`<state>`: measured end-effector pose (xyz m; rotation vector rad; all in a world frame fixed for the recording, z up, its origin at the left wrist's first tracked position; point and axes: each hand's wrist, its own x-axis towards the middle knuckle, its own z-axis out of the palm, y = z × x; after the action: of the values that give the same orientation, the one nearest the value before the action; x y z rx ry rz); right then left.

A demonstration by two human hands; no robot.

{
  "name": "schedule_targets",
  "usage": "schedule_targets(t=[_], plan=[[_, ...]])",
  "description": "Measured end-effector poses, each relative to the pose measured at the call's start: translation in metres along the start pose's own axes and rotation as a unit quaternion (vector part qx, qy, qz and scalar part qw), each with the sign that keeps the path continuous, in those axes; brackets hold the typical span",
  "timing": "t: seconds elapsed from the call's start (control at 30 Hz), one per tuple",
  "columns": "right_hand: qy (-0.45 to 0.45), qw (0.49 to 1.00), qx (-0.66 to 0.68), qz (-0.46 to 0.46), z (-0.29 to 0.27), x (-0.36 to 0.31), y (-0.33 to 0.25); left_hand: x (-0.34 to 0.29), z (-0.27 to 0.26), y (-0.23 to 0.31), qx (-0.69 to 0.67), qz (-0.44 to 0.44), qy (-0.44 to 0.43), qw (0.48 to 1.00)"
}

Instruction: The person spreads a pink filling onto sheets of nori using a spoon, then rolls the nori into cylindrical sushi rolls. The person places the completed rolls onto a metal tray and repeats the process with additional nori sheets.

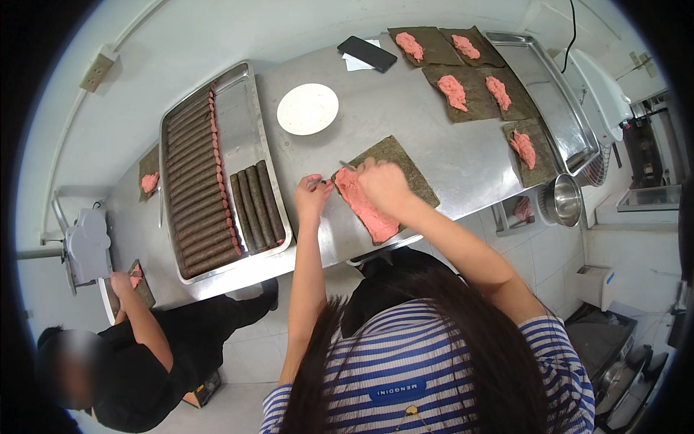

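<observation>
A dark green seaweed sheet [410,168] lies on the steel table in front of me, a strip of pink meat paste [365,210] spread along its left side. Over the paste, my right hand [384,186] is closed around a flat metal spreading knife [348,166], whose tip pokes out to the left. My left hand [312,195] hovers just left of the sheet with its fingers curled together; a small dark bit shows between them, too small to name.
Left stands a metal tray [269,155] of seaweed rolls [199,173]. A white plate [308,109] and phone [369,53] lie farther back. Seaweed sheets topped with paste [452,92] sit at right beside another tray [538,65]. A co-worker [155,354] works at far left.
</observation>
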<state>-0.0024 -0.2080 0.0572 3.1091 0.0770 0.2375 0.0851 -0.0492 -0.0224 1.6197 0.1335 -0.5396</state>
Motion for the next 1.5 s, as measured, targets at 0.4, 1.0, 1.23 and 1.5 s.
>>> schedule_targets(t=[0.4, 1.0, 1.23, 1.5], plan=[[-0.067, 0.995, 0.038, 0.059, 0.028, -0.005, -0.045, -0.015, -0.005, 0.007, -0.105, -0.072, -0.058, 0.99], [-0.04, 0.998, -0.014, -0.047, 0.022, 0.009, 0.044, -0.004, -0.001, 0.003, -0.016, 0.001, -0.013, 1.0], [0.003, 0.999, 0.043, 0.006, 0.001, 0.008, 0.063, -0.019, -0.006, -0.007, -0.006, 0.0, -0.016, 1.0], [-0.019, 0.993, 0.081, -0.089, 0.018, -0.019, 0.065, -0.053, -0.006, -0.026, -0.017, 0.016, -0.014, 1.0]])
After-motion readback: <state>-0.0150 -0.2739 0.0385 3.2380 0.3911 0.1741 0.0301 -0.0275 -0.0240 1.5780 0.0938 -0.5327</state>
